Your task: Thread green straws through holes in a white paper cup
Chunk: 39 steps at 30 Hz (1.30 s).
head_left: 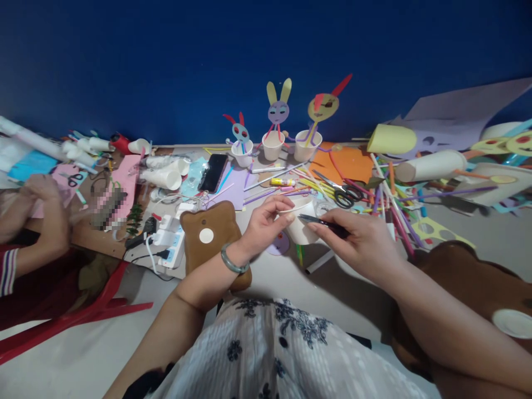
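A white paper cup (304,226) is tilted over the table in front of me. My left hand (268,224) pinches its rim from the left, with a bracelet on that wrist. In my right hand (361,238) is a dark pointed tool (328,224), its tip at the cup's upper edge; whether it is a knife or closed scissors I cannot tell. Below the cup lie a purple paper face (277,244) and green strips (300,255). Behind it stand three cups with paper figures: a blue one (240,132), a purple rabbit (278,112) and a yellow one (323,107).
Black scissors (348,195), a glue stick (282,182) and coloured pipe cleaners (394,205) lie beyond my hands. A phone (213,172), power strips (172,249) and a brown cushion (214,221) are left. Another person's arms (50,221) rest at far left.
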{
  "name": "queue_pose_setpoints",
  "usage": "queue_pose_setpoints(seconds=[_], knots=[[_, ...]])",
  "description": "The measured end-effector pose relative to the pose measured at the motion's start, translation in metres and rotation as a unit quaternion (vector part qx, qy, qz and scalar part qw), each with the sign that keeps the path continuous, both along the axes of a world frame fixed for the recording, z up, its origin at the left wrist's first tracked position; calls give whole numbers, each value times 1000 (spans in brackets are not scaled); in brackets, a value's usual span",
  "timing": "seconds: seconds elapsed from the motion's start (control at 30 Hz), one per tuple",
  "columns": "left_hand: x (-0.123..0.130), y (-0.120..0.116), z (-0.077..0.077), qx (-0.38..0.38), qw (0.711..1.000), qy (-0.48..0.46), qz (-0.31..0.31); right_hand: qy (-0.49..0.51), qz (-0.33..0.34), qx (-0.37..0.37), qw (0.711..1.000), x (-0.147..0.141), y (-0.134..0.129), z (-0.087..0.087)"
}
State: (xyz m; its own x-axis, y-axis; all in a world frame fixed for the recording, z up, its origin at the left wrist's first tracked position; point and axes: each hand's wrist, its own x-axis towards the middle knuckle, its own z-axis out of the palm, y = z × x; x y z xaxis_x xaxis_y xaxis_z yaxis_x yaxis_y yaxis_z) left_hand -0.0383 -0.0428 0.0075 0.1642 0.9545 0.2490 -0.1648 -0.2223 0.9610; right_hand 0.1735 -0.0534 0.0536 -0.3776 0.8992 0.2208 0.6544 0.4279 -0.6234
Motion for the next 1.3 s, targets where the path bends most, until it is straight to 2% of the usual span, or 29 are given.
queue_pose_setpoints(seconds=[0.4, 0.67, 0.8, 0.97, 1.13, 1.3], knots=[[-1, -2, 0, 39, 998, 31, 26, 35, -9, -39, 999, -2, 3, -4], [0, 0, -4, 62, 997, 25, 37, 36, -13, -8, 999, -3, 3, -7], [0, -1, -2, 39, 998, 20, 36, 35, -5, 37, 999, -4, 1, -10], [-3, 1, 4, -26, 999, -9, 20, 30, 38, 109, 993, -1, 0, -10], [-7, 3, 12, -85, 996, -28, 0, 16, 30, 128, 991, 5, 4, -2], [-13, 5, 16, -116, 991, 7, -60, -30, 88, 125, 988, 13, 10, 5]])
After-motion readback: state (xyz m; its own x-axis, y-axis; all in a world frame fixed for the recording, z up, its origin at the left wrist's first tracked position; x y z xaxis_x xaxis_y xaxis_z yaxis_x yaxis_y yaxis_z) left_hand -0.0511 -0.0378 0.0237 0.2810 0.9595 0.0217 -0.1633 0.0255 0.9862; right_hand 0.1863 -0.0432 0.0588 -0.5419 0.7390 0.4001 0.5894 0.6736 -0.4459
